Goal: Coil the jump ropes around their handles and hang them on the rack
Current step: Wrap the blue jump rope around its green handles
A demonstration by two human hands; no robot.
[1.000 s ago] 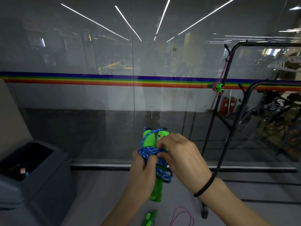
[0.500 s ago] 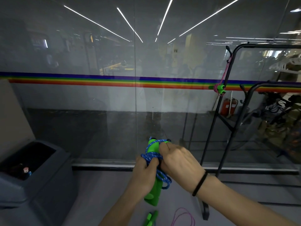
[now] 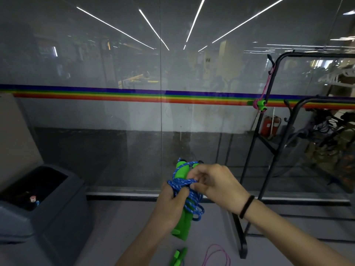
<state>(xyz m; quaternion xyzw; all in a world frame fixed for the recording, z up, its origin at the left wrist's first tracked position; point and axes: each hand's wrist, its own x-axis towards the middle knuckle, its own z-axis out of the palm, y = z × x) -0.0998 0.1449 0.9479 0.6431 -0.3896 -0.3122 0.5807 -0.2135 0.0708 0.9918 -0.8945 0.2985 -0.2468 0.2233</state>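
My left hand (image 3: 171,206) grips two green handles (image 3: 183,223) held together upright, with a blue rope (image 3: 187,192) wound around their upper half. My right hand (image 3: 217,185) pinches the blue rope at the top of the coil, beside the handle tips. A black metal rack (image 3: 269,131) stands to the right. A coiled pink rope with green handles (image 3: 258,104) hangs from a hook on the rack's post. On the floor below my hands lie another pair of green handles (image 3: 178,256) and a loose pink rope (image 3: 217,255).
A glass wall with a rainbow stripe (image 3: 115,95) runs straight ahead. A dark grey bin (image 3: 44,204) with an open top stands at the lower left. The rack's foot (image 3: 243,248) rests on the floor just right of my arms.
My hands and the handles have stayed in about the same place. My right hand has shifted from covering the handle tops to pinching the rope at the coil; a blue loop now hangs lower.
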